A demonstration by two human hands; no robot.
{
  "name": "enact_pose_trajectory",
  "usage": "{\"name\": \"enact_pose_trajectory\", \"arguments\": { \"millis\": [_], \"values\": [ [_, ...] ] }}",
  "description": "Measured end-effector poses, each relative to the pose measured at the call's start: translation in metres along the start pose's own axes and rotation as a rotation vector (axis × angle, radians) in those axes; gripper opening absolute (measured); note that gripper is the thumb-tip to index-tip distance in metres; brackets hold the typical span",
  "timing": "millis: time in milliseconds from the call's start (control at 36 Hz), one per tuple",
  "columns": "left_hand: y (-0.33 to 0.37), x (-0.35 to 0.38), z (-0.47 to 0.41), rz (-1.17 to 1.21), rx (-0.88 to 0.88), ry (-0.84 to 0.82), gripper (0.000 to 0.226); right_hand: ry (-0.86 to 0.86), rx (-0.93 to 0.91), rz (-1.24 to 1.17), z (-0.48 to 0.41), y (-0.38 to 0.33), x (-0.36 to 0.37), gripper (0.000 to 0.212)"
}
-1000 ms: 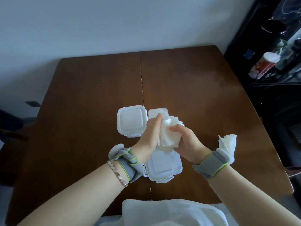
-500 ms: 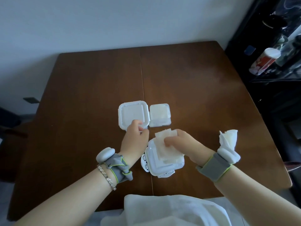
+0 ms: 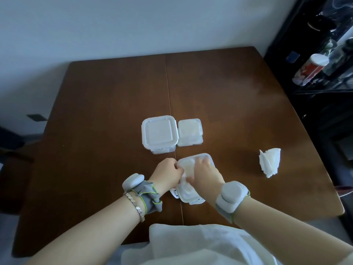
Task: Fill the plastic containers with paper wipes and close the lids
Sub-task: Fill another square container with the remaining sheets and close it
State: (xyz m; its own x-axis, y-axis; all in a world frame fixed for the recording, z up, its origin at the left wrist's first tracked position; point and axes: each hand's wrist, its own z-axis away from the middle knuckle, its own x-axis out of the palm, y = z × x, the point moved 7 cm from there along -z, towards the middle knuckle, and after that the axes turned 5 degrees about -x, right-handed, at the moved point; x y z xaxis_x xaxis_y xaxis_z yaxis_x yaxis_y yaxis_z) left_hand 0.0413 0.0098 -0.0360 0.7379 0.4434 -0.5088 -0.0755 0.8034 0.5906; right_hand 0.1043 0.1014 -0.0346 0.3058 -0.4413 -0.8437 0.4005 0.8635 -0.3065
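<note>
Two more boxes, the big box (image 3: 158,133) and the small box (image 3: 190,131), sat further back on the tabletop (image 3: 238,111) while my left grip (image 3: 168,174) held the rim of the near box (image 3: 191,196) and my right grip (image 3: 205,175) pressed the paper wipes (image 3: 186,168) down inside with flat fingers (image 3: 201,162), so I think its lid would need snapping on next.

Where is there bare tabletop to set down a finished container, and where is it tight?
Free: the left half of the table, beside the large container; the far strip behind it and the small container; the wood between them and the wipe stack. Crowded: the middle, left hand and right hand on the near container.
</note>
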Motion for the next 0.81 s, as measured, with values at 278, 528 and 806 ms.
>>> {"name": "enact_pose_trajectory", "arguments": {
  "millis": [278,528,806],
  "values": [
    [0.002,-0.003,-0.003,-0.015,-0.013,0.003,0.026,0.038,-0.419,0.096,0.001,-0.02,-0.013,0.028],
    [0.0,0.002,-0.003,-0.191,-0.06,-0.078,0.011,-0.265,-0.269,-0.135,-0.005,-0.015,0.008,0.031],
    [0.049,0.001,-0.002,-0.404,0.144,0.159,0.042,0.494,0.312,-0.086,0.0,0.133,-0.076,0.039]
  ]
}}
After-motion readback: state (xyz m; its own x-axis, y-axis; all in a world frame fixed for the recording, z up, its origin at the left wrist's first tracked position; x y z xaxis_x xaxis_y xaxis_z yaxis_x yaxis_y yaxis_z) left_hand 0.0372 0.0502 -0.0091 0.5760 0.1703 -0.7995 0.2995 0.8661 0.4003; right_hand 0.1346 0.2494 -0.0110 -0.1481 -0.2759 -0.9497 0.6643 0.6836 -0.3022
